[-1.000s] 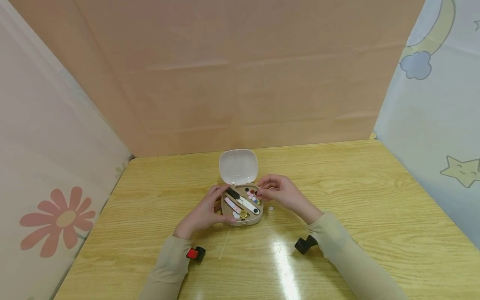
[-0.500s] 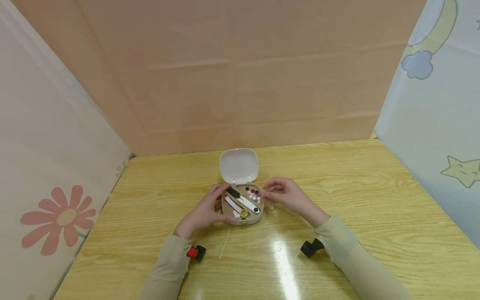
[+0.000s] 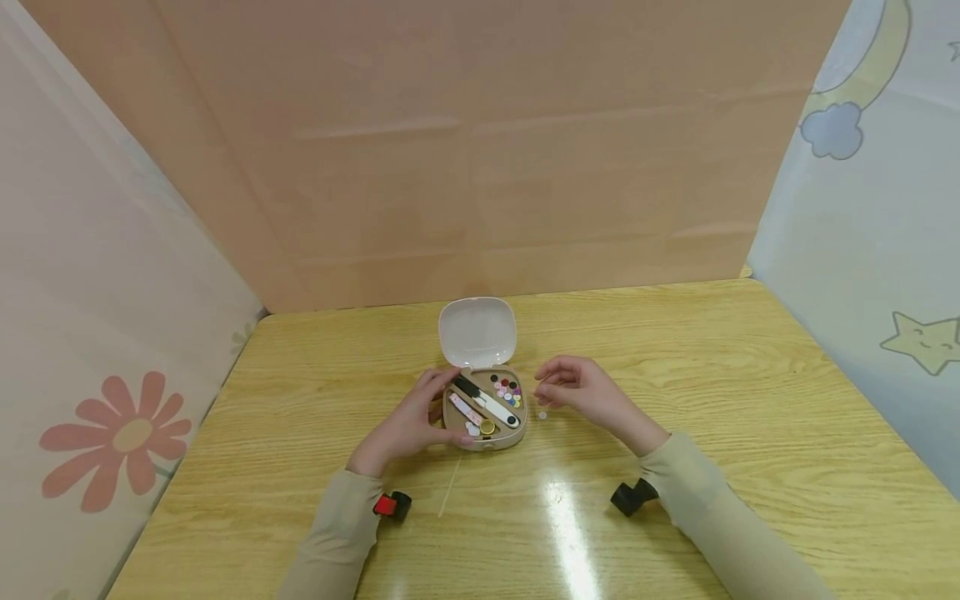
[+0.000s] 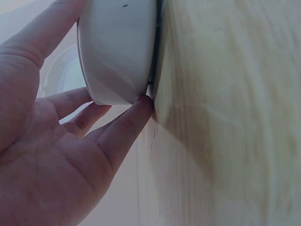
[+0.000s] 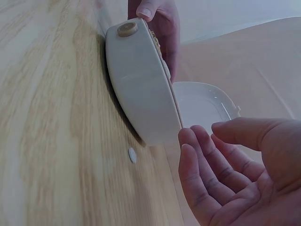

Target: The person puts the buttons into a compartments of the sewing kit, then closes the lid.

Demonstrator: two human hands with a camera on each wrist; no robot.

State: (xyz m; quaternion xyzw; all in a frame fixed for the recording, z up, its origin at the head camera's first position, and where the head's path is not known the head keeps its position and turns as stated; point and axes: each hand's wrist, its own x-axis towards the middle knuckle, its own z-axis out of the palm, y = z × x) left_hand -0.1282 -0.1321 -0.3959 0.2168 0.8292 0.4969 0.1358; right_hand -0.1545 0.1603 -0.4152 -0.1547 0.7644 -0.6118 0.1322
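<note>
A beige sewing kit case (image 3: 504, 443) stands on the table with its white lid (image 3: 477, 332) tipped back. My left hand (image 3: 408, 423) grips its left side, thumb on the front rim; the left wrist view shows fingers against the case wall (image 4: 117, 56). Inside lie colourful buttons (image 3: 507, 392), a long black-and-white tool (image 3: 487, 402), a pink-and-white strip (image 3: 466, 410) and a gold ring (image 3: 487, 427). My right hand (image 3: 583, 388) hovers just right of the case, fingers loosely bent, thumb apart, nothing visible between them. Below its fingertips a small white button (image 5: 132, 155) lies on the table.
A thin pale strand or stick (image 3: 450, 487) lies on the wooden table (image 3: 300, 367) in front of the case. An upright peach backdrop (image 3: 480, 167) rises behind the table, with patterned panels at both sides.
My right hand has drawn back to the right from over the button compartment to beside the case. My left hand and the case have stayed put.
</note>
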